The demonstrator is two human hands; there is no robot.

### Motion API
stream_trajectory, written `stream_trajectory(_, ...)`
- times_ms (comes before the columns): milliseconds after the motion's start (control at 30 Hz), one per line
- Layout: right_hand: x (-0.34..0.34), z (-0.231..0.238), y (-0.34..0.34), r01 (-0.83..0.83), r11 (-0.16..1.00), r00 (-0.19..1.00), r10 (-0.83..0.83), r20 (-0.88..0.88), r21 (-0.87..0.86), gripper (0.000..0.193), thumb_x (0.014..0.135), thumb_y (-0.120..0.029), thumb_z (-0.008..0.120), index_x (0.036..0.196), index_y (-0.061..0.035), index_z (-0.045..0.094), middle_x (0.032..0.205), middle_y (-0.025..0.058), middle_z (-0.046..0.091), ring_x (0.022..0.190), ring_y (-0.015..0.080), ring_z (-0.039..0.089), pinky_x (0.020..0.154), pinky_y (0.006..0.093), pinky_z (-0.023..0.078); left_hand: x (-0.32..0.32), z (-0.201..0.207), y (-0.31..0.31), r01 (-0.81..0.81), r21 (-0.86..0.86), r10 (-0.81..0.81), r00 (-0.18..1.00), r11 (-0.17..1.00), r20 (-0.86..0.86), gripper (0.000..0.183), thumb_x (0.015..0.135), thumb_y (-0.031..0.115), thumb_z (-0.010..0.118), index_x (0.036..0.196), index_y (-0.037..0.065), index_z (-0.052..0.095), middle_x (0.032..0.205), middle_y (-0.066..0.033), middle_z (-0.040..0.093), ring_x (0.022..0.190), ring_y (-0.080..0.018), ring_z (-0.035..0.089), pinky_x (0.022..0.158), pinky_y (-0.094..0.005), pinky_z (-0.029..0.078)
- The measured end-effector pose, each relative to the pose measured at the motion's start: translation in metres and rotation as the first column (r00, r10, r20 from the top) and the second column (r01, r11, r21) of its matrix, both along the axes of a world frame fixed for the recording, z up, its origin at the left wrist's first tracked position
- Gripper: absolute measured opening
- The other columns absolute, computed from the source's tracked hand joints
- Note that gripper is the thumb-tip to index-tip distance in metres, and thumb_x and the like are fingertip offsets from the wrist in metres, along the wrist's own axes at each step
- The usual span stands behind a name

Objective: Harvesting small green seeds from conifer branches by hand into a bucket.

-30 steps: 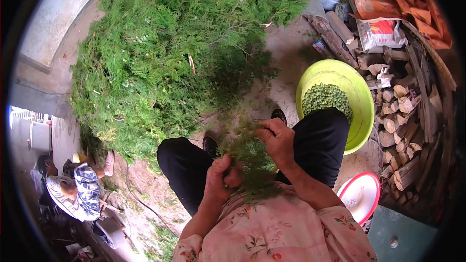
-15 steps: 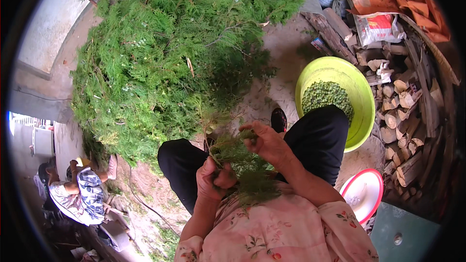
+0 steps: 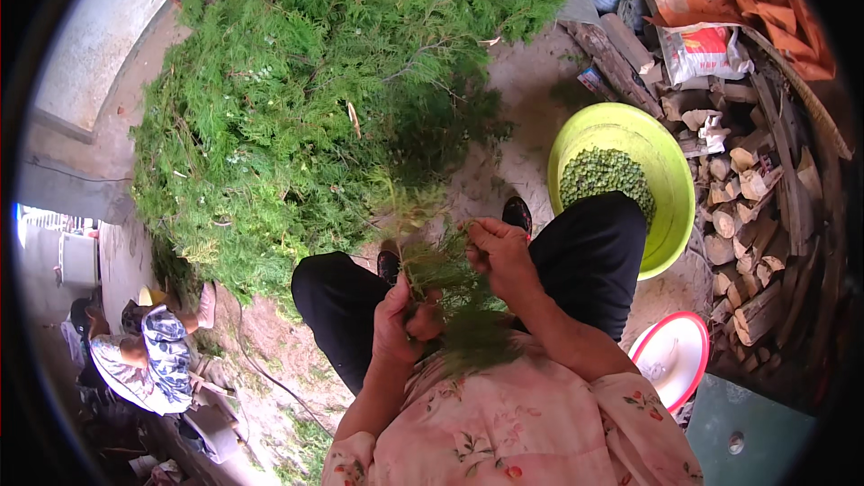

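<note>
The left hand (image 3: 396, 319) is closed around the lower part of a green sprig (image 3: 423, 263), which stands over the lap, between the knees. Compared with half a second ago, the sprig's feathery top has swung slightly to the right, and parts of it are blurred. The right hand (image 3: 506, 259) has shifted a little to the right and its fingers have drawn in at the sprig's right edge; whether they are pinched on a piece of it I cannot tell. The sprig thus stays held at the left while the right hand works at its side.

On the left, near a cable (image 3: 261, 369), another person (image 3: 148, 364) in patterned clothes sits low; farther off is a pale wall (image 3: 103, 27). A broad pile of green branches (image 3: 315, 108) covers the far floor (image 3: 531, 99). To the right, a yellow-green basin (image 3: 673, 162) holds small green fruits (image 3: 601, 178), partly hidden by the right knee (image 3: 598, 238). Nearer stands a white basin with a red rim (image 3: 704, 360), beside a green panel (image 3: 747, 423). At the far right are stacked firewood (image 3: 751, 279) and an orange sheet (image 3: 751, 0).
</note>
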State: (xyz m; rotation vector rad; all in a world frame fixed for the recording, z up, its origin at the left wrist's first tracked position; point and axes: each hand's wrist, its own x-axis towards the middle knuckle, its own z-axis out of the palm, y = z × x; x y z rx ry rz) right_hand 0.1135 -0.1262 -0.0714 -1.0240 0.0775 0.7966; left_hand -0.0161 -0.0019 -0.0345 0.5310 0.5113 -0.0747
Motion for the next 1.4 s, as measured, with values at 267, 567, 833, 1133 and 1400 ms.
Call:
stream_trajectory(267, 0.022, 0.002, -0.013, 0.173, 0.984, 0.982, -0.17, -0.085, 0.032, 0.013, 0.085, -0.013, 0.055, 0.091, -0.0019, 0.057, 0.067, 0.0021, 0.052, 0.053, 0.0086, 0.049, 0.045, 0.0206, 0.036, 0.004, 0.004, 0.009, -0.219, 0.222, 0.224, 0.974, 0.95, 0.002, 0.03, 0.088, 0.033, 0.04, 0.09, 0.007, 0.056, 0.043, 0.003, 0.035, 0.031, -0.011, 0.025, 0.033, -0.0248, 0.02)
stream_trajectory(567, -0.002, 0.034, -0.02, -0.302, 0.953, 0.95, 0.299, -0.085, -0.018, 0.016, 0.083, -0.017, 0.056, 0.09, -0.0032, 0.061, 0.061, -0.0014, 0.052, 0.047, 0.0055, 0.046, 0.044, 0.0185, 0.035, 0.002, 0.007, 0.025, -0.219, -0.005, 0.214, 0.946, 0.976, 0.244, 0.035, 0.087, 0.031, 0.031, 0.088, 0.008, 0.057, 0.037, 0.0042, 0.028, 0.029, -0.0094, 0.019, 0.03, -0.0245, 0.018)
stream_trajectory(833, -0.017, 0.009, -0.002, -0.303, 0.948, 0.951, 0.308, -0.033, 0.097, 0.027, 0.082, -0.017, 0.058, 0.107, -0.0065, 0.059, 0.062, -0.0057, 0.048, 0.049, 0.0014, 0.039, 0.043, 0.0173, 0.03, 0.003, 0.005, 0.021, -0.203, -0.014, 0.199, 0.941, 0.979, 0.273, 0.033, 0.087, 0.029, 0.03, 0.089, 0.007, 0.055, 0.038, 0.0044, 0.028, 0.028, -0.0083, 0.018, 0.029, -0.0231, 0.017)
stream_trajectory(1133, -0.01, 0.012, -0.005, -0.127, 0.975, 0.962, 0.166, 0.216, -0.184, 0.017, 0.083, -0.011, 0.056, 0.098, -0.0042, 0.062, 0.063, -0.0041, 0.051, 0.052, 0.001, 0.041, 0.045, 0.0169, 0.032, 0.015, 0.024, 0.001, -0.275, 0.206, 0.297, 0.951, 0.939, -0.084, 0.037, 0.092, 0.033, 0.035, 0.075, 0.005, 0.053, 0.041, 0.0029, 0.03, 0.032, -0.0089, 0.022, 0.032, -0.0241, 0.017)
stream_trajectory(1400, 0.037, 0.021, -0.032, 0.232, 0.965, 0.973, -0.229, 0.043, -0.124, 0.013, 0.083, -0.01, 0.054, 0.094, -0.0036, 0.057, 0.067, 0.0001, 0.053, 0.053, 0.0056, 0.048, 0.043, 0.0194, 0.035, 0.009, 0.01, -0.002, -0.078, 0.176, 0.078, 0.997, 0.981, 0.005, 0.037, 0.083, 0.041, 0.047, 0.076, 0.005, 0.055, 0.04, 0.0032, 0.03, 0.033, -0.0095, 0.024, 0.035, -0.025, 0.017)
